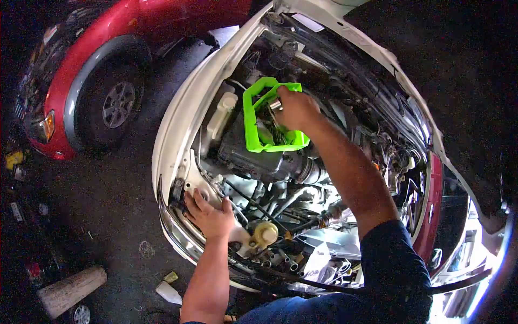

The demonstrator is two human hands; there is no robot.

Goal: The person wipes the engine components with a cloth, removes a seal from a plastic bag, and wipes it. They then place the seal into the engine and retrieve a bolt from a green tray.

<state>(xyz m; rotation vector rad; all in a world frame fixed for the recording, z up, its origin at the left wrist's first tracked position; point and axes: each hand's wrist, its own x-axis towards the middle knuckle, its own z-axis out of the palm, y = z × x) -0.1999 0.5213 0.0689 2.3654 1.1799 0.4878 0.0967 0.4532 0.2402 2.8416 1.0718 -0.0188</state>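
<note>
My right hand (298,110) reaches into a bright green open-topped plastic tray (251,127) that rests on the black plastic box in the engine bay. Its fingers are closed around a shiny silver cylindrical metal piece (275,104), perhaps a socket. Inside the tray lie several metal tools (265,132), partly hidden by that hand. My left hand (211,216) lies with fingers spread on the pale front body panel (189,171) of the car, holding nothing.
A yellowish round reservoir cap (266,233) sits near my left forearm. A white plastic bottle (223,110) stands beside the black box (245,154). Loose sockets (291,263) lie along the front edge. To the left are a red car (65,97) and a log-like block (73,290) on the floor.
</note>
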